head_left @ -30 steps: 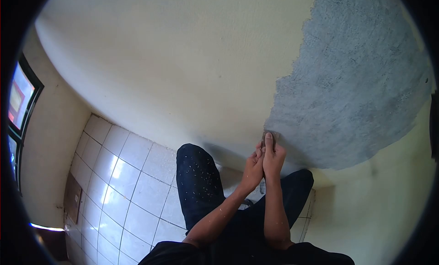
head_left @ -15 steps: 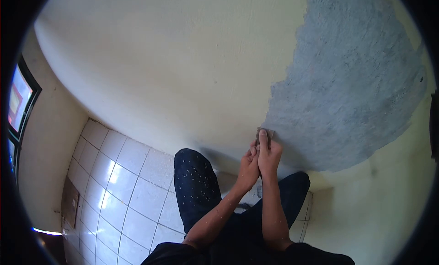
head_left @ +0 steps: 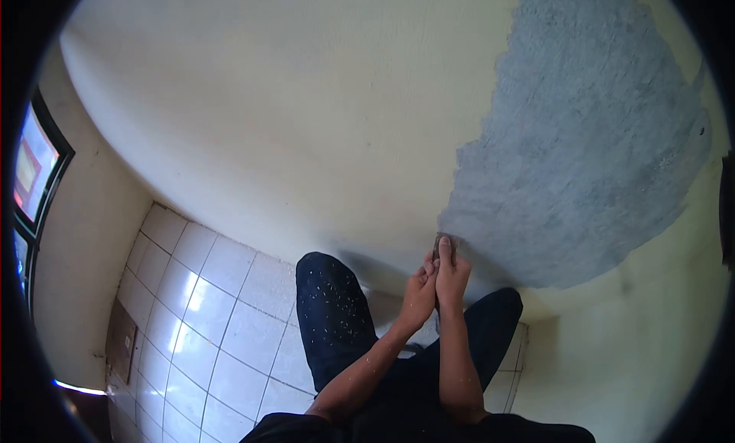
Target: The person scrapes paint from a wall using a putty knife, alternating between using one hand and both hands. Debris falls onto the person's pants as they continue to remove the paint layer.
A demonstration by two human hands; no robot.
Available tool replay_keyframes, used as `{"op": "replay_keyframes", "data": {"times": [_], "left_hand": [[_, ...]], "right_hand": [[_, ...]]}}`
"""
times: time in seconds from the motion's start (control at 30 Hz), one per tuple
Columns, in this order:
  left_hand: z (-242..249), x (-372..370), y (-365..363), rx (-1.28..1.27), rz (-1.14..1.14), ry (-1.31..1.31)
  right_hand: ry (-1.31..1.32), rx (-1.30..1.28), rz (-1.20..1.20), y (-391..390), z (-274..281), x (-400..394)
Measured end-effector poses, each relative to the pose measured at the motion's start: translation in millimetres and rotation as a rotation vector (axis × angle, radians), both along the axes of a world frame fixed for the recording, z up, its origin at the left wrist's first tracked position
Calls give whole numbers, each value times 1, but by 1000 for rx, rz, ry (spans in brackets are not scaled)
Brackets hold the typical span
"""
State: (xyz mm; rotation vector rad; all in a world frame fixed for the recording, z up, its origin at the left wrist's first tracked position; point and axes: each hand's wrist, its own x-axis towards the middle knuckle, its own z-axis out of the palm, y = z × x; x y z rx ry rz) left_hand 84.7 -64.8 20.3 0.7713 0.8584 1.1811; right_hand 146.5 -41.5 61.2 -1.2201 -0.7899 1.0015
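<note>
A brownish flat scraper [head_left: 442,242] meets the wall at the lower left edge of a bare grey patch [head_left: 578,148]. My right hand [head_left: 453,278] is wrapped round it, the thumb lying along its top. Pressed in beside it, my left hand [head_left: 419,296] closes on the same tool from the left. The fingers hide most of the handle. Pale yellow paint [head_left: 321,122] covers the wall left of the patch, and the border between them is ragged.
My knees, in dark trousers [head_left: 331,301] dotted with pale flakes, are close to the wall on both sides of my arms. White floor tiles [head_left: 233,332] spread to the left. A dark-framed window [head_left: 38,175] is at far left, with a brown panel [head_left: 120,340] low down.
Both hands and the scraper have moved a little down the wall, along the lower left edge of the grey patch. The grip looks the same. The view has shifted slightly.
</note>
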Motion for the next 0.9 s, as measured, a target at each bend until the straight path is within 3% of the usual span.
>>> {"op": "replay_keyframes", "data": {"times": [0.1,0.33,0.4,0.5,0.6,0.67,0.73,0.83,0.9], "left_hand": [[-1,-6,1,14,-37,116],[-15,6,-5,97,48,114],[-28,13,-18,39,73,58],[-95,5,-36,-71,-126,220],[-157,-3,-47,-99,-324,525],[-185,0,-55,-126,-343,582],[-201,7,-52,-179,-378,558],[-180,9,-43,-203,-228,364],[-177,6,-40,-299,-210,297]], "right_hand": [[66,-14,10,0,4,-1],[113,6,63,-7,7,5],[112,-48,119,-18,-18,18],[109,-157,251,-45,-78,36],[120,-484,193,-72,-145,52],[20,-431,223,-70,-196,53],[5,-379,226,-67,-201,51],[-26,-218,211,-59,-199,46],[-196,-245,233,-58,-213,50]]}}
